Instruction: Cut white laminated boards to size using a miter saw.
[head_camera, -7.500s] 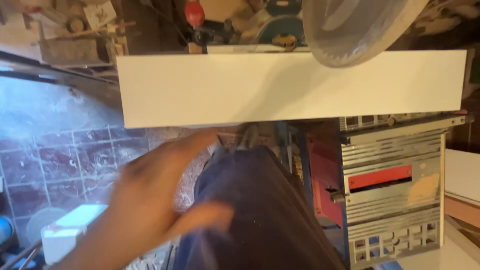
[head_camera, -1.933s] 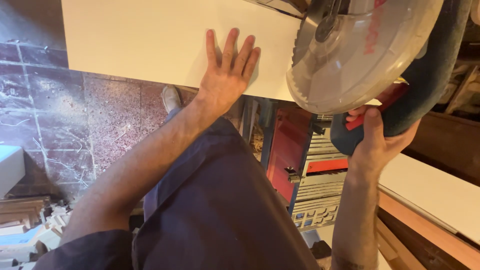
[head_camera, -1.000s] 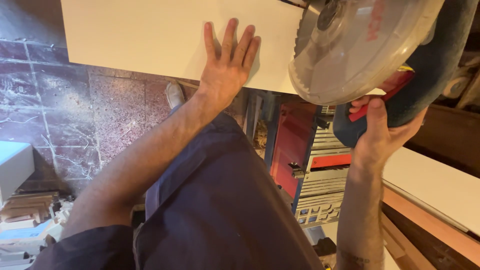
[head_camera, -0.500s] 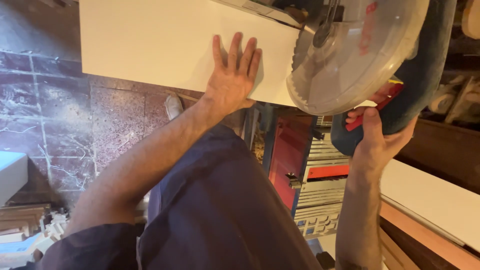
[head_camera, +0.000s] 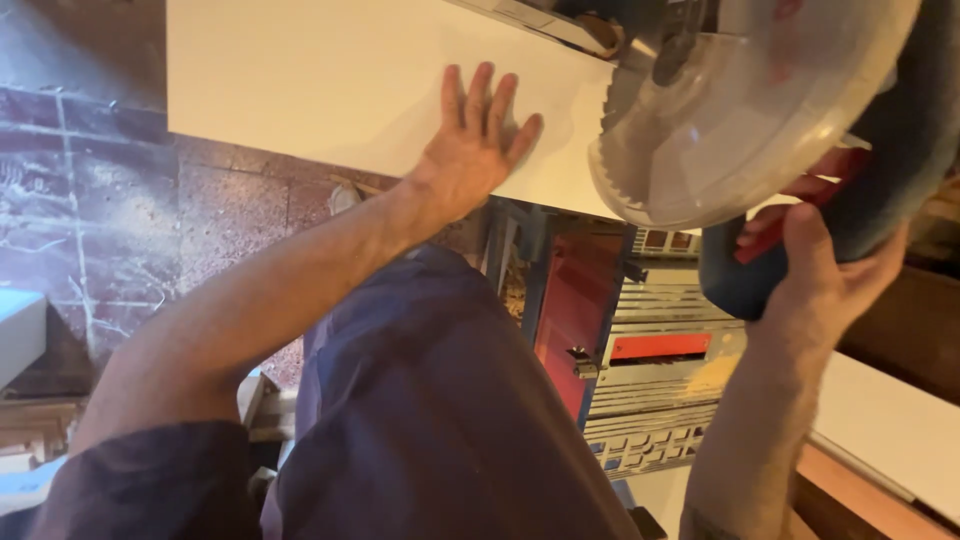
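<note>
Seven and a half seconds earlier the left hand (head_camera: 475, 150) swept blurred in front of the white board (head_camera: 330, 90), clear of it; it now lies flat on the board with fingers spread; the right hand (head_camera: 815, 285), then out of view, now grips the blue handle (head_camera: 800, 260) of the mitre saw; the clear blade guard (head_camera: 740, 110), then raised above the board's far edge, now overlaps its right end.
</note>
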